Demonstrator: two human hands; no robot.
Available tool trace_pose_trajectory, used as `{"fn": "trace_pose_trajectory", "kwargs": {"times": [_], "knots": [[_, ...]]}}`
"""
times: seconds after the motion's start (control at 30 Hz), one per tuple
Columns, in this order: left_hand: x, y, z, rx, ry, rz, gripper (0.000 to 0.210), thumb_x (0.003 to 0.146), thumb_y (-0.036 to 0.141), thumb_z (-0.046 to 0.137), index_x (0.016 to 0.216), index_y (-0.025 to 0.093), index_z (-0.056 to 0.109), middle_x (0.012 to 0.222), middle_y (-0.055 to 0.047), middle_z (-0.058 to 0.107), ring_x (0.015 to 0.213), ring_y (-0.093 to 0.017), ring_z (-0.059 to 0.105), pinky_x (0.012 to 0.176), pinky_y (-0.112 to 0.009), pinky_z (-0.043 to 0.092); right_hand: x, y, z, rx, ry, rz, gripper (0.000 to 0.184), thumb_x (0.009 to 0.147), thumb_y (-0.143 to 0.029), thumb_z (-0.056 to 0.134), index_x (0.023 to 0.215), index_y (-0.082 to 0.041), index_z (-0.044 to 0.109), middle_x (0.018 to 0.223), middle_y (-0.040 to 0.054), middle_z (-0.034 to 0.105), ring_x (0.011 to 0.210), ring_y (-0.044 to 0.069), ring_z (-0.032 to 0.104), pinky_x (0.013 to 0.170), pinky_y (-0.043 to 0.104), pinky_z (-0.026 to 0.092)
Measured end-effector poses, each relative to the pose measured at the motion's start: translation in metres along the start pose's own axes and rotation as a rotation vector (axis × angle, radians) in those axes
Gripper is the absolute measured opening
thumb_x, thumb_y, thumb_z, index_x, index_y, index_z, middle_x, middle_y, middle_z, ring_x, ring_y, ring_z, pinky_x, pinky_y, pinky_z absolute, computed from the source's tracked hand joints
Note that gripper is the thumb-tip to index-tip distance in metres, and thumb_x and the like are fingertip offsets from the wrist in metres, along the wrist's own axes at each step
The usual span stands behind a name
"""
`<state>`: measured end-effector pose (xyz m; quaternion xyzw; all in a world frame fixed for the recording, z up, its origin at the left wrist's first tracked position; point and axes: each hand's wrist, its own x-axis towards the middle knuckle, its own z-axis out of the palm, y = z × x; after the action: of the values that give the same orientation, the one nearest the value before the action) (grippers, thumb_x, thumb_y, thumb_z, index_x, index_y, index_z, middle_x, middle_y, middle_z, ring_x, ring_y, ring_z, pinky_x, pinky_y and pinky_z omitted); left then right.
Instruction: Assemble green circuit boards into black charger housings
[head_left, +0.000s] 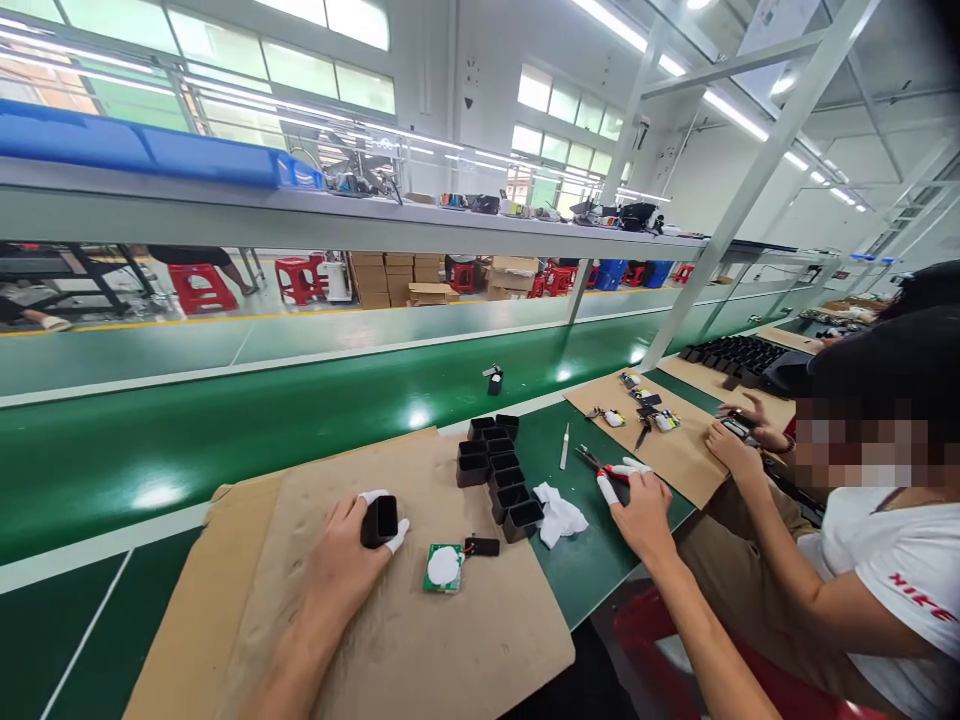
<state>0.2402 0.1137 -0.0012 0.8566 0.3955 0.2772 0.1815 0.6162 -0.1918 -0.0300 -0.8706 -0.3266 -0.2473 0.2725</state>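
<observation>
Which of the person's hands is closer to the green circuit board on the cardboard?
Left. The left hand, holding a black housing, is just left of the green circuit board. The right hand rests farther right, beyond the white cloth.

A green surface [585, 570] fills the lower frame, carrying a brown cardboard sheet [420, 640] at lower centre, a white cloth [561, 516], a white pen-like tool [564, 447] and another cardboard sheet [675, 450] at centre right.

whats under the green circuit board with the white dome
The green circuit board with the white dome lies flat on the brown cardboard sheet, beside the left hand, which holds a black plastic housing. The board's underside and the cardboard directly beneath it are hidden.
</observation>
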Motion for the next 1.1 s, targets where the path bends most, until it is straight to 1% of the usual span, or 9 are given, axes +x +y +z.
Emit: {"fn": "trace_pose_trajectory", "kwargs": {"times": [0.1, 0.2, 0.3, 0.43, 0.53, 0.67, 0.9, 1.0, 1.1], "knots": [[0.0, 0.0, -0.001, -0.051, 0.006, 0.008, 0.029, 0.093, 0.052, 0.067, 0.109, 0.028, 0.063, 0.112, -0.004, 0.068, 0.107, -0.029, 0.066, 0.084, -0.039, 0.053, -0.02, -0.049, -0.031, 0.224, 0.083, -0.098, 0.026, 0.107, -0.044, 0.053, 0.103, -0.023, 0.068, 0.112, 0.0135, 0.074, 0.113, 0.031, 0.068, 0.104, 0.048, 0.048], [0.001, -0.001, -0.002, -0.104, 0.012, 0.035, 0.028, 0.092, 0.048, 0.07, 0.11, 0.027, 0.065, 0.113, -0.005, 0.068, 0.107, -0.029, 0.066, 0.09, -0.041, 0.054, -0.047, -0.122, -0.06, 0.499, -0.281, -0.349, 0.015, 0.108, -0.034, 0.055, 0.112, -0.027, 0.068, 0.113, 0.0097, 0.075, 0.109, 0.026, 0.071, 0.093, 0.038, 0.054], [0.001, -0.002, -0.003, -0.135, 0.003, 0.042, 0.028, 0.092, 0.046, 0.073, 0.11, 0.027, 0.066, 0.113, -0.004, 0.069, 0.106, -0.028, 0.066, 0.091, -0.041, 0.053, -0.065, -0.193, -0.07, 0.371, -0.557, -0.412, 0.021, 0.106, -0.043, 0.062, 0.115, -0.025, 0.066, 0.107, 0.0091, 0.077, 0.095, 0.029, 0.076, 0.078, 0.037, 0.054], [-0.001, -0.001, -0.005, -0.226, 0.01, 0.033, 0.028, 0.089, 0.043, 0.076, 0.11, 0.026, 0.067, 0.111, -0.004, 0.069, 0.105, -0.027, 0.066, 0.092, -0.04, 0.052, -0.071, -0.257, -0.058, 0.112, -0.689, -0.284, 0.046, 0.098, -0.066, 0.066, 0.112, -0.023, 0.063, 0.091, 0.0099, 0.08, 0.078, 0.033, 0.078, 0.062, 0.035, 0.044], [-0.002, -0.003, -0.007, -0.38, 0.048, -0.068, 0.035, 0.081, 0.045, 0.083, 0.105, 0.024, 0.068, 0.104, -0.004, 0.07, 0.095, -0.026, 0.066, 0.086, -0.039, 0.053, -0.071, -0.282, -0.046, 0.021, -0.705, -0.282, 0.05, 0.097, -0.067, 0.065, 0.119, -0.022, 0.064, 0.103, 0.0156, 0.079, 0.082, 0.035, 0.079, 0.063, 0.035, 0.043], [-0.002, -0.017, -0.021, -0.474, 0.169, -0.248, 0.046, 0.077, 0.054, 0.086, 0.101, 0.022, 0.065, 0.092, -0.003, 0.069, 0.08, -0.022, 0.065, 0.075, -0.035, 0.051, -0.064, -0.305, -0.033, -0.02, -0.759, -0.354, 0.033, 0.099, -0.041, 0.064, 0.126, -0.022, 0.063, 0.115, 0.0149, 0.076, 0.087, 0.034, 0.078, 0.065, 0.035, 0.041], [-0.007, -0.044, -0.062, -0.481, 0.186, -0.245, 0.047, 0.073, 0.052, 0.09, 0.098, 0.022, 0.066, 0.09, -0.001, 0.071, 0.08, -0.021, 0.068, 0.072, -0.031, 0.054, -0.031, -0.334, 0.007, 0.3, -0.72, -0.85, 0.034, 0.09, -0.02, 0.064, 0.124, -0.018, 0.062, 0.119, 0.0136, 0.074, 0.103, 0.033, 0.072, 0.085, 0.04, 0.048], [-0.011, -0.055, -0.065, -0.482, 0.238, -0.249, 0.041, 0.079, 0.052, 0.085, 0.097, 0.022, 0.064, 0.09, -0.001, 0.071, 0.08, -0.02, 0.067, 0.073, -0.031, 0.053, -0.031, -0.335, 0.029, 0.447, -0.684, -0.891, 0.045, 0.092, -0.034, 0.072, 0.133, -0.02, 0.059, 0.131, 0.0123, 0.071, 0.114, 0.032, 0.07, 0.096, 0.042, 0.05], [-0.014, -0.063, -0.06, -0.452, 0.292, -0.273, 0.042, 0.079, 0.051, 0.087, 0.099, 0.022, 0.065, 0.09, -0.002, 0.071, 0.08, -0.021, 0.066, 0.072, -0.033, 0.053, -0.04, -0.333, 0.043, 0.441, -0.569, -0.719, 0.056, 0.09, -0.059, 0.075, 0.129, -0.021, 0.062, 0.127, 0.0156, 0.071, 0.114, 0.038, 0.069, 0.093, 0.046, 0.051]]}}
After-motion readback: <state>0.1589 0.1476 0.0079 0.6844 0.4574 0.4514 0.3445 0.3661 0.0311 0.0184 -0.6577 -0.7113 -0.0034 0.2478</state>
